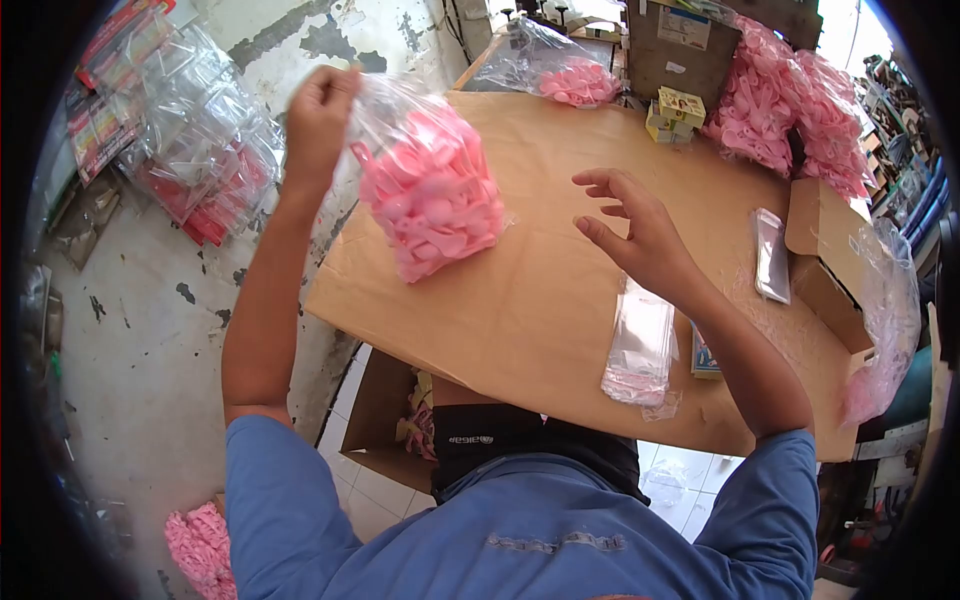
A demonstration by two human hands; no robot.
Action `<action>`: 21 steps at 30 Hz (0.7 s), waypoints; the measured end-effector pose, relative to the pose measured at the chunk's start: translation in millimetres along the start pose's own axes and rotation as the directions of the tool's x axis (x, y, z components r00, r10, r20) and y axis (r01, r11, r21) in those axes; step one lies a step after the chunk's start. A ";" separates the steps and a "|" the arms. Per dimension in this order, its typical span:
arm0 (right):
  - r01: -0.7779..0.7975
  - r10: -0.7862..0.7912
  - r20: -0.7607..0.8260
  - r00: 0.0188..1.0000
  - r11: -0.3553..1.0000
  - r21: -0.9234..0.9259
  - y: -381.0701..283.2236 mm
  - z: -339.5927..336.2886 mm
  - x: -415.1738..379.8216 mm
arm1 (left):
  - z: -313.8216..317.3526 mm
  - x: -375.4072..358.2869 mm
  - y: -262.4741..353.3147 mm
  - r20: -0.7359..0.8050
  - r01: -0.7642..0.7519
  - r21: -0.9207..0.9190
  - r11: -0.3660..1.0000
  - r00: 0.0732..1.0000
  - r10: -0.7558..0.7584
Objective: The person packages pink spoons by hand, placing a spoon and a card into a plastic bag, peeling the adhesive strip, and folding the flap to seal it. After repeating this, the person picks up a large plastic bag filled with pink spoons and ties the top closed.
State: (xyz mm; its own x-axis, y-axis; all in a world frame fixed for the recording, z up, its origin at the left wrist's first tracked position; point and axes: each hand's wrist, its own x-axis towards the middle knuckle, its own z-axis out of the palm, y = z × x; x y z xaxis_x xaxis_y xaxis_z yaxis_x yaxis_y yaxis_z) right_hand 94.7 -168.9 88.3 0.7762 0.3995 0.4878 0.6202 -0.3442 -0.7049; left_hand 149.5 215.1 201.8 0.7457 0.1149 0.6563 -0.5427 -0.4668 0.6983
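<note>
My left hand (pixel 322 125) is closed on the gathered top of a clear plastic bag (pixel 432 190) at the table's left side. Pink plastic pieces, spoon-like in shape, fill the bag. Over the middle of the table, my right hand (pixel 635 230) holds nothing, its fingers apart and slightly curled. Just below that hand lies a stack of flat clear plastic sleeves (pixel 640 345). Part of a small blue-edged box (pixel 705 355) shows beside my right forearm.
Brown paper covers the table (pixel 540 330). At the right are an open cardboard box (pixel 830 265) and a clear-wrapped packet (pixel 770 255). Large bags of pink pieces (pixel 755 100) and small yellow boxes (pixel 676 113) stand at the back. Clear packets (pixel 200 120) hang on the left wall.
</note>
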 end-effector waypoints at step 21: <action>0.527 -0.502 -0.329 0.799 0.850 -0.018 -65.8 2.4 36.5 | 38.7 -63.7 49.1 0.156 0.128 -0.467 0.875 0.986 -0.061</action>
State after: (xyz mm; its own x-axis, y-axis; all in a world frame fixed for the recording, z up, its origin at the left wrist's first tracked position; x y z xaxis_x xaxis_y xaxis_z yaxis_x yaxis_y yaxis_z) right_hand 82.0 -129.6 151.3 0.3463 0.2126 0.9137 0.9379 -0.0970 -0.3329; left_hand 90.3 150.9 183.3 0.8285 0.0049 0.5600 -0.5600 0.0158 0.8283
